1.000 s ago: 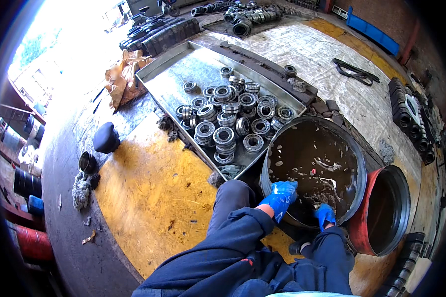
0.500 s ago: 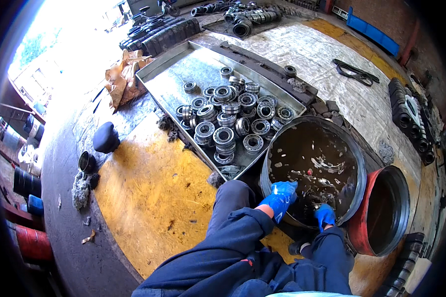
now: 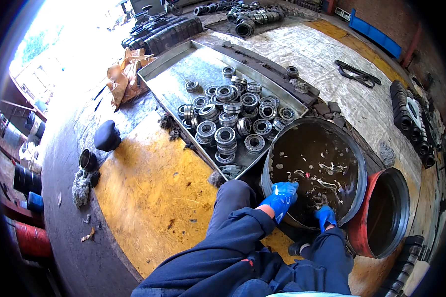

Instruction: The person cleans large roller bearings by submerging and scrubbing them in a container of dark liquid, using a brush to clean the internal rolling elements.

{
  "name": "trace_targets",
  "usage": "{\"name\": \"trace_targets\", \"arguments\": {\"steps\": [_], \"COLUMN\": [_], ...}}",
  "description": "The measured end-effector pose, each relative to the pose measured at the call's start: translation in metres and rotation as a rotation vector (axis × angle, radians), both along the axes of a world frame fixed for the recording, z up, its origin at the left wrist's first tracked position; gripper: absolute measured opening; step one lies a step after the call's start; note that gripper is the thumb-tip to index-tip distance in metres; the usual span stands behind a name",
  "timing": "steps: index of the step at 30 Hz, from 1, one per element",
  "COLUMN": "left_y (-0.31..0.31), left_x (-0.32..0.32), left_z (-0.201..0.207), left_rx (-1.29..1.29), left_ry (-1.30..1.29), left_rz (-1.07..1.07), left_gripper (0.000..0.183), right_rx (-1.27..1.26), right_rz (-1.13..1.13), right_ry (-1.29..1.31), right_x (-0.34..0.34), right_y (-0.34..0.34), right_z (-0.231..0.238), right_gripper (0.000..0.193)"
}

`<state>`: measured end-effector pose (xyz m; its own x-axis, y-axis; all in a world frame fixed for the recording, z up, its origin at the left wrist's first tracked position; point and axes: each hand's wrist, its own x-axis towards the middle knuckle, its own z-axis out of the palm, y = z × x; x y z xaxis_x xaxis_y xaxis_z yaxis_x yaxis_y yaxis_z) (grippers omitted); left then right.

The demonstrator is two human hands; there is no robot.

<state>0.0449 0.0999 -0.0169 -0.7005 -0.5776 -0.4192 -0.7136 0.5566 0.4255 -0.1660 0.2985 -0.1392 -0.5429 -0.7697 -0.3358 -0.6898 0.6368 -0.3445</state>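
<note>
We see both gloved hands at the near side of a large grey drum (image 3: 363,168) that holds murky brown liquid (image 3: 302,148). The left hand (image 3: 284,197), in a blue glove smeared with white, reaches over the near left part of the rim, its fingers over the liquid; we cannot tell whether it is closed on anything. The right hand (image 3: 325,216), also gloved in blue, is lower inside the near edge, to the right of the left hand and well apart from it. Its fingers point down toward the liquid, and we cannot tell whether they grip something. A murky clump (image 3: 319,202) lies just beyond the right hand's fingertips. Farther out, pale streaks (image 3: 333,168) and a small red scrap (image 3: 307,175) show on the surface, beyond both hands.

To the right of the drum we find a red drum (image 3: 360,225) with a dark inside. To the left and farther off, a shallow metal tray (image 3: 176,69) carries a heap of bearings (image 3: 233,107), some stacked, mostly toward its near right part. Near the tray, on the left, we see yellow floor (image 3: 158,193).
</note>
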Motion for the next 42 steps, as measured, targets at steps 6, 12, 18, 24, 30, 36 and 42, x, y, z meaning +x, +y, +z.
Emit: {"name": "trace_targets", "arguments": {"steps": [6,12,18,24,30,36,42], "left_y": [0.001,0.003,0.002,0.002,-0.001,0.0,0.001], "left_x": [-0.001,-0.014,-0.004,-0.012,0.0,-0.005,-0.003], "left_z": [0.0,0.017,0.003,0.002,0.019,0.015,0.021], "left_rx": [-0.007,0.031,0.031,0.0,0.061,0.054,0.062], "left_ry": [0.006,0.006,0.001,0.041,-0.036,-0.03,-0.034], "left_rz": [-0.016,-0.067,-0.017,-0.069,-0.038,-0.044,-0.044], "left_gripper": [0.033,0.038,0.036,0.036,0.04,0.039,0.04], "right_rx": [0.342,0.053,0.281,0.551,0.201,0.365,0.059], "right_rz": [0.123,0.251,0.082,0.369,0.013,0.061,0.274], "right_ry": [0.303,0.449,0.227,0.457,0.148,0.312,0.351], "right_x": [0.018,-0.017,0.03,0.028,0.009,0.011,-0.006], "right_y": [-0.031,-0.01,-0.023,-0.041,-0.007,-0.017,-0.012], "right_z": [0.019,-0.016,0.053,0.055,0.015,0.002,-0.023], "right_gripper": [0.023,0.028,0.028,0.027,0.029,0.031,0.03]}}
